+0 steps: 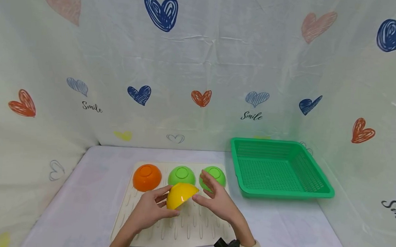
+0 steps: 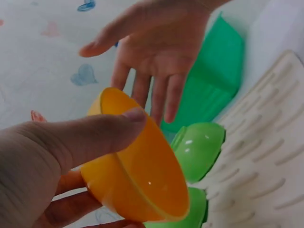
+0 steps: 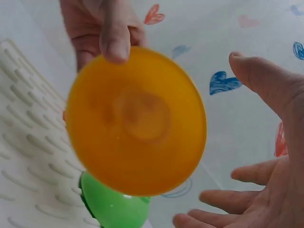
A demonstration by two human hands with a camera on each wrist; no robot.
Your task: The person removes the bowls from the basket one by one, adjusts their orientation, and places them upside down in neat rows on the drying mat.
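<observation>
A yellow bowl (image 1: 181, 195) is held tilted above the cream ridged drying mat (image 1: 189, 227). My left hand (image 1: 149, 209) grips it, thumb over the rim on the inside and fingers behind the outer wall, as the left wrist view shows on the bowl (image 2: 142, 161). To the right of the bowl is my right hand (image 1: 219, 201), its fingers spread and apart from the bowl; the right wrist view shows a gap between that hand (image 3: 266, 190) and the rim. Behind them, an orange bowl (image 1: 147, 177) and two green bowls (image 1: 182, 175) (image 1: 215, 174) lie upside down along the mat's far edge.
A green plastic basket (image 1: 283, 169) stands on the table to the right of the mat, its mesh floor showing. The white table (image 1: 90, 192) reaches back to a curtain (image 1: 201, 64) printed with hearts, which also hangs at both sides.
</observation>
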